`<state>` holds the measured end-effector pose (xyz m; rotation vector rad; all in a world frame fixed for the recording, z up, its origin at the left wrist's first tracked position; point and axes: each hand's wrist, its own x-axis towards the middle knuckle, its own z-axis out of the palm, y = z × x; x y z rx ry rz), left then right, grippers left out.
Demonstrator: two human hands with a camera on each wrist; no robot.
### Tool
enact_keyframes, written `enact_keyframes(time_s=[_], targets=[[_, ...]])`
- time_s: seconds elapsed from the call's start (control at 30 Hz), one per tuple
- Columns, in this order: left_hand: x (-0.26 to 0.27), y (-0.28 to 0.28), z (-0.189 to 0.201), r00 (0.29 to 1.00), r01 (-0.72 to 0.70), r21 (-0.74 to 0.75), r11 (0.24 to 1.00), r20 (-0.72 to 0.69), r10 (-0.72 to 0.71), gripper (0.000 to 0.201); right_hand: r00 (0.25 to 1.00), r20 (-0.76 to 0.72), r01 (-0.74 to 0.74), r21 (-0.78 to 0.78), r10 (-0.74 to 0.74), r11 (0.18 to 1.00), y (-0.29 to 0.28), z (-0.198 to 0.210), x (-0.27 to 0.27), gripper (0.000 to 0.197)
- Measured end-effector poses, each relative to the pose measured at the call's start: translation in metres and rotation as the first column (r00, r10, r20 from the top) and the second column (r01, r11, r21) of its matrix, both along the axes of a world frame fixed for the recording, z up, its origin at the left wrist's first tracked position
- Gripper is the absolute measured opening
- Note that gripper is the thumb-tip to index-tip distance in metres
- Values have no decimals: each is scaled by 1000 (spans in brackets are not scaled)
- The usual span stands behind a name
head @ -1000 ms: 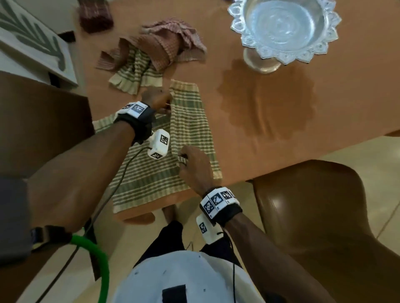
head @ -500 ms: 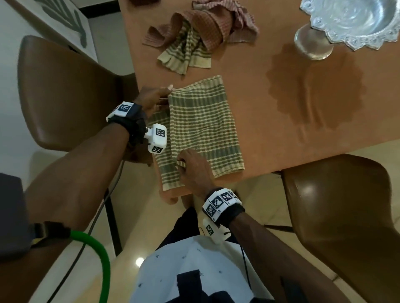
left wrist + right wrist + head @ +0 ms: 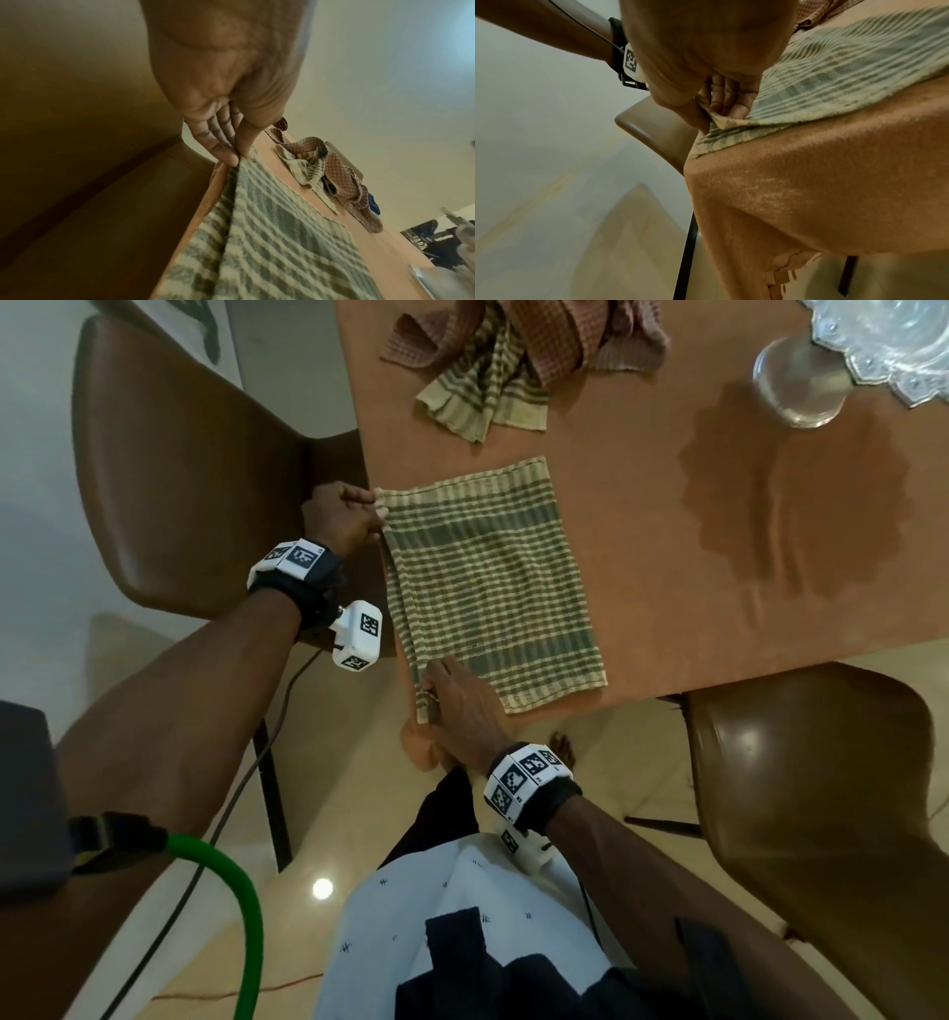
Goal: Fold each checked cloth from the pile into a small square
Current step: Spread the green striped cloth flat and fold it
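A green and cream checked cloth lies folded in half on the near left corner of the orange-covered table. My left hand pinches its far left corner between thumb and fingers. My right hand pinches the near left corner, with the doubled edge running between the two hands along the table's left side. A pile of checked cloths, one green and several red-brown, sits crumpled at the far side.
A silver pedestal bowl stands at the far right of the table. One brown chair is at the left and another at the near right. The table's near edge runs just below the cloth.
The left half of the cloth has been carried over onto the right half, so it now lies doubled. Both hands kept their corners. The camera view has shifted left and down.
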<state>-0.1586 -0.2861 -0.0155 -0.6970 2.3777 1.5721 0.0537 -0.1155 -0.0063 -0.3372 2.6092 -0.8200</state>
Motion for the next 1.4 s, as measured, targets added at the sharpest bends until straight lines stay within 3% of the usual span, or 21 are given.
enact_keyframes(time_s=[0.23, 0.43, 0.67, 0.77, 0.87, 0.97, 1.03, 1.1, 1.17, 1.27, 1.4], targets=[[2, -10, -8, 1000, 20, -60, 998, 0, -20, 21, 998, -69, -6, -45, 3, 999, -6, -4, 3, 16], [-1, -6, -12, 996, 63, -99, 993, -54, -69, 21, 998, -50, -26, -53, 23, 998, -11, -10, 5, 15], [0, -11, -8, 997, 81, -115, 990, 3, -82, 30, 995, 8, -102, -44, 102, 994, -6, -18, 6, 12], [11, -10, -4, 995, 25, -325, 945, -82, -54, 37, 995, -15, -99, -88, 98, 991, -1, -13, -2, 13], [37, 21, 2, 947, -9, -511, 859, -280, -157, 33, 983, -176, 34, -109, -53, 993, 9, -5, -32, 20], [64, 75, -5, 868, 101, -448, 889, -397, -299, 32, 926, -294, 228, -64, -237, 971, 27, -16, -90, 27], [71, 102, -21, 880, 135, -389, 911, -375, -290, 42, 950, -203, 241, -1, -236, 971, 38, -26, -134, 46], [72, 112, -39, 926, 122, -381, 917, -290, -243, 53, 979, -149, 147, 22, -142, 989, 43, -37, -168, 53], [77, 107, -55, 945, 126, -540, 832, -190, -266, 57, 984, -178, 20, 53, -10, 998, 50, -51, -185, 54], [87, 98, -64, 924, 209, -772, 601, -46, -381, 62, 953, -295, -18, 157, 64, 987, 84, -66, -201, 55], [86, 99, -59, 934, 260, -815, 518, 77, -348, 66, 940, -342, 98, 259, -4, 961, 115, -63, -216, 62]])
